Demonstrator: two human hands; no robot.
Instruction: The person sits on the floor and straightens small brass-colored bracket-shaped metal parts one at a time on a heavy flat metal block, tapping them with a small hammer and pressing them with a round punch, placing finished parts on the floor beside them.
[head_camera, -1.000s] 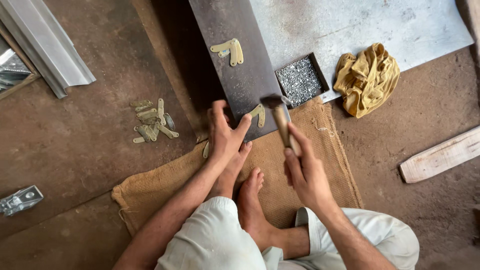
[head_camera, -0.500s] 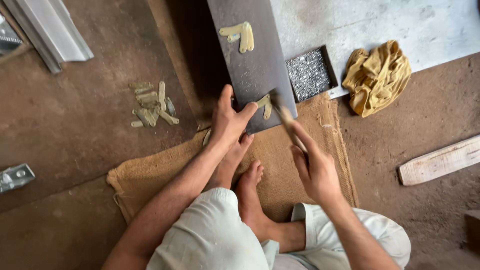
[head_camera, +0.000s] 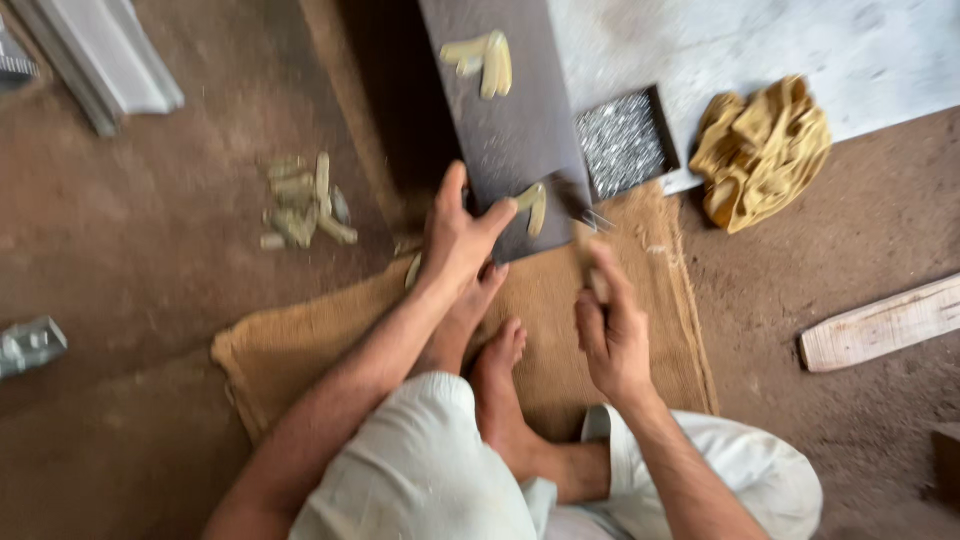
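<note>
Dark board (head_camera: 505, 120): lies on the floor, its near end on the burlap mat (head_camera: 560, 330); its far end is cut off by the frame.
Pale piece (head_camera: 535, 207): rests on the board's near end, blurred.
Left hand (head_camera: 460, 235): spread, pressing the board edge, fingertips just beside the pale piece.
Right hand (head_camera: 610, 330): closed on a blurred hammer (head_camera: 588, 245); head hard to make out.
Nail tray (head_camera: 622, 143): beside the board.
Yellow cloth (head_camera: 760, 145): near the tray.
</note>
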